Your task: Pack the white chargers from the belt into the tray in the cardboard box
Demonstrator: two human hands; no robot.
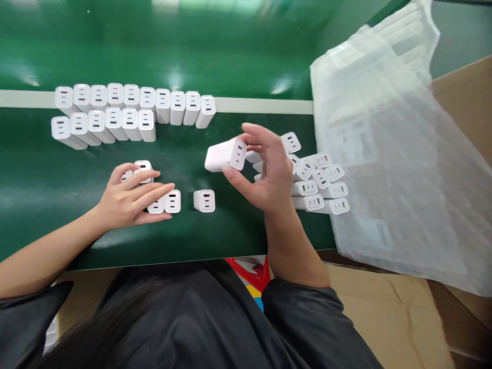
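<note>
My right hand (265,169) pinches a white USB wall charger (226,155) between thumb and fingers, tilted on its side above the table, its port face turned right. My left hand (134,197) lies with fingers spread over a small group of standing chargers (172,201), touching them and partly hiding them. Between the hands a single charger (204,201) stands apart on the green table. Behind my right hand is a loose pile of lying chargers (307,187), partly covered by the hand.
Two rows of upright chargers (130,118) stand at the back left, near a pale strip (265,105) across the green table (230,236). A translucent plastic bag (384,154) lies over the right side, with brown cardboard (388,312) below it.
</note>
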